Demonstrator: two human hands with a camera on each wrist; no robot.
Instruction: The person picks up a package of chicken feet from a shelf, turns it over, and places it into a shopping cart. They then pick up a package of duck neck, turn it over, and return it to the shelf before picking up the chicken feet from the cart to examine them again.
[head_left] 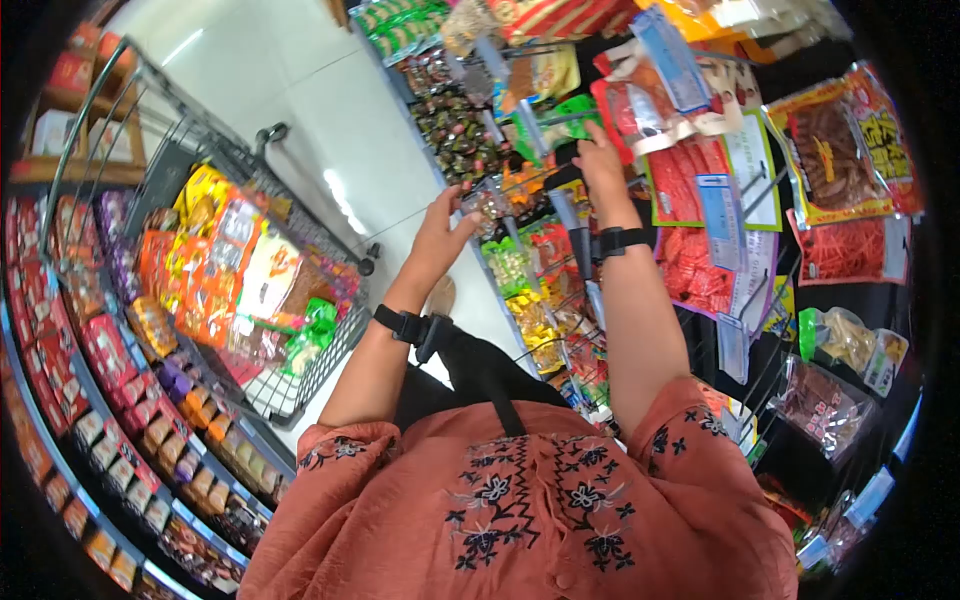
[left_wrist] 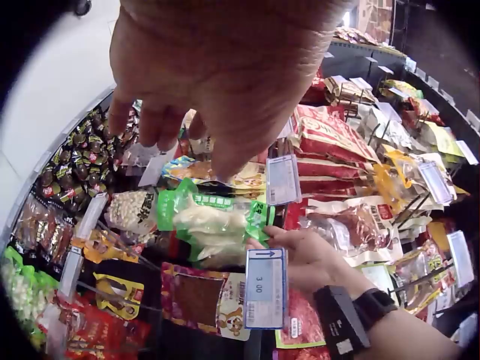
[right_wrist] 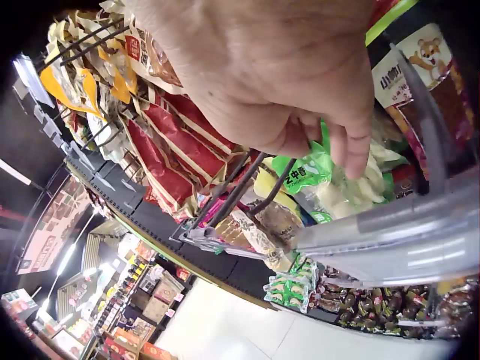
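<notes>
My right hand (head_left: 600, 175) pinches the green edge of a green-and-clear snack packet (left_wrist: 214, 221) with pale pieces inside. In the right wrist view its fingers curl down over the green corner of that packet (right_wrist: 309, 171). A price tag (left_wrist: 265, 289) on a rack prong stands in front of this hand in the left wrist view. My left hand (head_left: 440, 235) hangs over the rack's left edge, fingers loosely extended, holding nothing. Beside it are dark wrapped candies (head_left: 455, 125). A brown snack packet with a bear picture (left_wrist: 202, 300) lies below the green packet.
To the left, a shopping cart (head_left: 345, 340) holds several colourful packets. Metal prongs with price tags (head_left: 720, 220) jut out among the hanging packets at right. Red-striped bags (right_wrist: 176, 150) hang nearby. Shelves of snacks (head_left: 120, 390) line the far left, beyond the pale floor (head_left: 300, 90).
</notes>
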